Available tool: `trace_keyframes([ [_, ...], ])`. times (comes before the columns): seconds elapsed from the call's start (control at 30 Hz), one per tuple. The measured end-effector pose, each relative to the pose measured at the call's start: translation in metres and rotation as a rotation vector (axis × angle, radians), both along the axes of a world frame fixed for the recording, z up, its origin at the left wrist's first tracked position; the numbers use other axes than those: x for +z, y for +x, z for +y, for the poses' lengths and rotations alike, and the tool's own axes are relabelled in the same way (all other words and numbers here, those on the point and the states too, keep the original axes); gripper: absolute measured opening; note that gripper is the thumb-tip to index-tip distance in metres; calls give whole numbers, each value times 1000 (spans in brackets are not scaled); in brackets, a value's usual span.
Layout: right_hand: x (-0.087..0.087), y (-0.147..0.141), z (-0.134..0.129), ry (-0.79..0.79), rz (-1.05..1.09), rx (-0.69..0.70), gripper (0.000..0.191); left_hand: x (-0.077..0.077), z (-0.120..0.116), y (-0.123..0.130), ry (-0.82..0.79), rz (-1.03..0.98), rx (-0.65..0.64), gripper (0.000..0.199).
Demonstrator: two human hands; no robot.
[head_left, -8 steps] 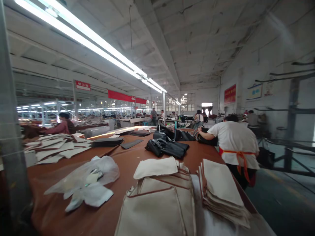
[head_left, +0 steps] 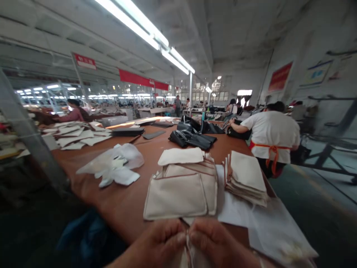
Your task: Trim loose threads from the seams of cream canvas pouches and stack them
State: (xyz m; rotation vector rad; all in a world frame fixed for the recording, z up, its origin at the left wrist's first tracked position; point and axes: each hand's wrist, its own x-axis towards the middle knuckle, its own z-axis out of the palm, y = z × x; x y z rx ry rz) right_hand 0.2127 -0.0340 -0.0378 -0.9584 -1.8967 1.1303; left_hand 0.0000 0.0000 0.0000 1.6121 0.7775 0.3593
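Note:
My left hand (head_left: pixel 158 242) and my right hand (head_left: pixel 214 242) come together at the bottom of the view. Their fingers pinch a cream canvas piece with brown edge trim (head_left: pixel 189 258), mostly cut off by the frame's lower edge. Just beyond my hands lies a pile of cream canvas pouches with brown piping (head_left: pixel 175 197). A folded cream cloth (head_left: pixel 180 156) rests on top of that pile. To its right sits a stack of cream canvas panels (head_left: pixel 245 176), on a white sheet (head_left: pixel 276 230). All of this lies on a brown-topped worktable (head_left: pixel 119 203).
A crumpled clear plastic bag with white scraps (head_left: pixel 111 163) lies left on the table. Black bags (head_left: pixel 192 139) lie farther along. A co-worker in a white shirt and orange apron (head_left: pixel 273 134) leans over the table's right side. Another person (head_left: pixel 72 115) works at the left.
Both my hands have entered at the bottom, holding the canvas piece. The view has tilted, and the table's items sit higher in the frame.

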Motion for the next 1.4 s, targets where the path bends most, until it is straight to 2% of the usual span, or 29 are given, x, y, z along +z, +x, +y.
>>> trace_keyframes([
  [0.07, -4, 4, -1, -164, 133, 15, 41, 6, -2, 3, 166, 36, -37, 41],
  [0.13, -2, 7, -3, -262, 204, 41, 39, 14, -3, 4, 284, 83, -102, 36],
  [0.23, 8, 10, -5, -306, 171, 58, 37, 20, -7, 6, 427, 145, -143, 33],
  [0.33, 17, 10, -7, -312, 121, 40, 41, 17, -10, 9, 514, 174, -141, 31],
  [0.43, 19, 7, -8, -343, 166, 75, 43, 12, -10, 12, 541, 167, -122, 32],
  [0.57, 12, 5, -10, -440, 263, 50, 37, 9, -9, 14, 477, 157, -71, 37],
  [0.67, 6, 5, -12, -499, 337, 59, 31, 6, -6, 11, 313, 100, -75, 42],
  [0.8, 4, 8, -13, -484, 338, 35, 24, 1, -1, 7, 69, -88, -141, 42],
  [0.93, 4, 9, -13, -447, 287, 13, 26, 3, 0, 6, -8, -154, -148, 30],
  [1.07, 3, 7, -13, -454, 308, 12, 30, 9, -3, 6, 123, -57, -160, 20],
  [1.17, 3, 4, -12, -376, 285, -5, 29, 17, -7, 9, 272, 38, -158, 13],
  [1.3, 4, 5, -10, -274, 184, -57, 26, 28, -11, 13, 457, 127, -180, 19],
  [1.4, 2, 6, -8, -318, 206, -47, 26, 27, -12, 13, 574, 170, -162, 21],
])
